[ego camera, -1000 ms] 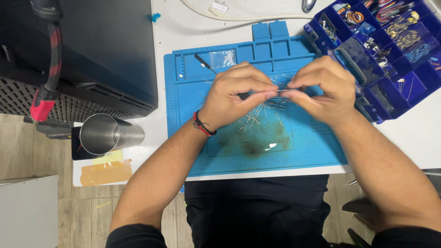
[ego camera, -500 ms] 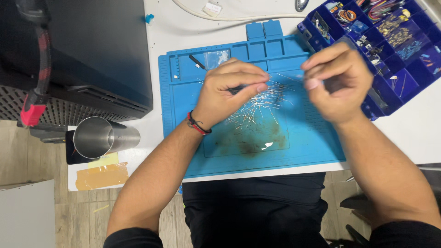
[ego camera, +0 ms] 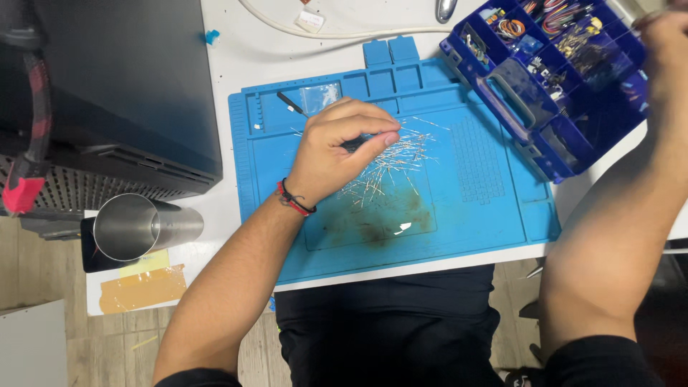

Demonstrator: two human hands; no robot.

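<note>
We note the left hand at frame centre on the blue mat, fingers curled and pinching a thin dark tool, possibly tweezers, though the view is poor. Its fingertips sit just beside the scattered wire leads lying mid-mat. The right hand, at the upper right edge, is over the blue compartment box; we cannot tell its grip, as it is cut off. A steel cup lies at lower left on the tabletop.
</note>
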